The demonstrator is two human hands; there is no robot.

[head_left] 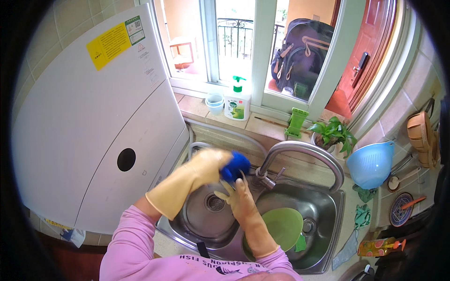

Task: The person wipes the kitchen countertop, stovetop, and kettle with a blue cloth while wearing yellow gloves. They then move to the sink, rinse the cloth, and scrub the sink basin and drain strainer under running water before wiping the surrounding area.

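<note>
My left hand (212, 159), in a yellow rubber glove and blurred, is closed on a bunched blue cloth (236, 168) above the back of the left sink basin (197, 221). Just below the cloth is my right hand (237, 198), gloved too, its fingers spread. One or two of its fingertips overlap the cloth's lower edge; whether they press on it is unclear. A green bowl (286, 224) leans in the right basin (323, 207), partly behind my right forearm. Beside the bowl lies a green sponge (300, 243).
A curved steel faucet (302, 145) arches over the right basin. A white appliance (105, 105) stands close on the left. Along the sill are a soap pump bottle (237, 105), plastic cups (214, 102) and a potted plant (332, 135). A blue colander (371, 165) stands right.
</note>
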